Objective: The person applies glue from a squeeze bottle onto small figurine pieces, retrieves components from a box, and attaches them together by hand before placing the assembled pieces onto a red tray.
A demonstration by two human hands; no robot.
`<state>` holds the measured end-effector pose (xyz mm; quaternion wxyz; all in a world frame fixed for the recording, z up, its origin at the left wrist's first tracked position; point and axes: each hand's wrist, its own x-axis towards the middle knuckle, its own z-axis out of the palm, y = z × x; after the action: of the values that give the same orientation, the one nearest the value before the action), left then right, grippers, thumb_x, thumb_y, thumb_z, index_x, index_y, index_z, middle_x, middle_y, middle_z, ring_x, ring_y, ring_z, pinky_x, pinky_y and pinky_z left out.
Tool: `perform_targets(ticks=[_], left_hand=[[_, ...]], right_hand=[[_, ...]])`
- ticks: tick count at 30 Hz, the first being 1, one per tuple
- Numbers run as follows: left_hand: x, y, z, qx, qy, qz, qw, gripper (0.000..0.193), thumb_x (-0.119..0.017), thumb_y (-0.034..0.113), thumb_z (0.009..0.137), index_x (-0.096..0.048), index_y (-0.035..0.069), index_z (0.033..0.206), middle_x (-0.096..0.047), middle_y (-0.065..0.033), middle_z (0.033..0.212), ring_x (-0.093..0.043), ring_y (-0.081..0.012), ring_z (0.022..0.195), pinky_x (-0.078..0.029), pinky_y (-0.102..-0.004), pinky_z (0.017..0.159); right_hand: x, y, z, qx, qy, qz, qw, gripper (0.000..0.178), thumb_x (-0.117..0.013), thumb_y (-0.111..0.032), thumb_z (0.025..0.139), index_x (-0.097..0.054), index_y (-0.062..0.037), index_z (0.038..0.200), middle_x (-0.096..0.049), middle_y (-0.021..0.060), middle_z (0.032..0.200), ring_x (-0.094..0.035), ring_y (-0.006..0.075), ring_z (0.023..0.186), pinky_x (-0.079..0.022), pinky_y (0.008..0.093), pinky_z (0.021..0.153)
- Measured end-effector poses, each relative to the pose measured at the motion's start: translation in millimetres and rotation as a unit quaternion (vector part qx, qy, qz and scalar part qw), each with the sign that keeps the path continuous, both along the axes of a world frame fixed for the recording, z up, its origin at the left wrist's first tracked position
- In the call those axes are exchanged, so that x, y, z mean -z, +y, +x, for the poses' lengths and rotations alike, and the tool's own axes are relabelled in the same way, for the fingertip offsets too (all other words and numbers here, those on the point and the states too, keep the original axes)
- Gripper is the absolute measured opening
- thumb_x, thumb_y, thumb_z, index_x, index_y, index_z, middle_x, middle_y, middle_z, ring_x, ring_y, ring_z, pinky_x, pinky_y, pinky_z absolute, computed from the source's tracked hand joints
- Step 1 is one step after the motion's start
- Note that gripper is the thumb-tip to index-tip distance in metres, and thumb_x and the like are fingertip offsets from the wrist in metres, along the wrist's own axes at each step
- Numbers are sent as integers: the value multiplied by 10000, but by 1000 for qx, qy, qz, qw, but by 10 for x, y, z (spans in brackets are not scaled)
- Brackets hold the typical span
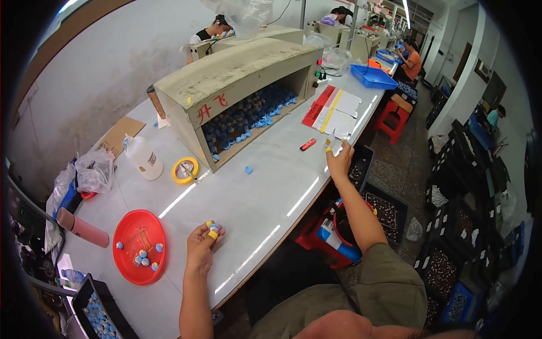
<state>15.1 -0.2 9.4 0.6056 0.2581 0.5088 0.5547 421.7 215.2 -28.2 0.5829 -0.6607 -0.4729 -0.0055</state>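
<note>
My left hand (200,248), with yellow wraps on its fingertips, pinches a small blue-and-beige rounded piece (214,227) above the grey-white table. To its left is a red round tray (119,248) holding several similar pieces. Stretched out to the far right edge of the table, my right hand (340,163) has its fingers closed around a small clear pointed thing (331,137), perhaps a little bottle; its lower part is hidden by the fingers. A red marker-like stick (307,144) lies just left of that hand.
A beige box-shaped machine (237,68) holds many blue pieces. Nearby are yellow tape (185,170), a white bottle (142,157), a pink flask (83,228), a red-and-white card (332,113) and a blue tray (373,76). A black crate (121,320) stands at lower left. Other people sit farther back.
</note>
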Motion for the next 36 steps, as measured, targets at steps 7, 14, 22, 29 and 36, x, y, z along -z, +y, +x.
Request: perform_targets(ticks=[7,14,22,29,36], left_hand=[[45,-78,-84,1,10,-10,1000,284,-616,17,883,-540,-26,1153,-644,-124,1026,-657,-183,910,-548,-225,755],[134,22,-112,29,-15,-11,999,363,-610,-2,877,-509,-64,1220,-628,-149,1070,-650,-208,963,-546,-267,840],[164,10,-178,54,-25,-23,998,327,-637,24,879,-543,-42,1185,-640,-123,1028,-668,-197,917,-564,-257,794],[90,-13,-185,75,-15,-15,997,354,-657,41,862,-536,-74,1175,-637,-123,995,-674,-186,887,-562,-234,782],[117,-15,-215,104,-16,-27,994,346,-629,-1,842,-539,-91,1164,-633,-139,1022,-672,-192,918,-560,-236,787]], right_hand=[[-40,453,45,35,-115,-206,971,453,-706,-306,773,-557,-54,1118,-528,149,1150,-447,332,1148,-361,492,956],[-276,-228,-1115,-337,135,-74,929,280,-672,-155,861,-537,18,1034,-638,94,899,-608,173,856,-478,293,736],[-421,-1235,-2254,-640,37,-97,761,332,-664,-88,851,-530,29,1131,-657,126,955,-625,148,839,-488,256,740],[-138,-1372,-2239,-662,38,-58,746,260,-683,-42,786,-581,23,1016,-639,118,877,-596,142,731,-478,261,642],[-110,-1399,-2249,-659,35,38,750,210,-659,-45,786,-587,28,969,-618,117,765,-569,184,596,-457,291,554]])
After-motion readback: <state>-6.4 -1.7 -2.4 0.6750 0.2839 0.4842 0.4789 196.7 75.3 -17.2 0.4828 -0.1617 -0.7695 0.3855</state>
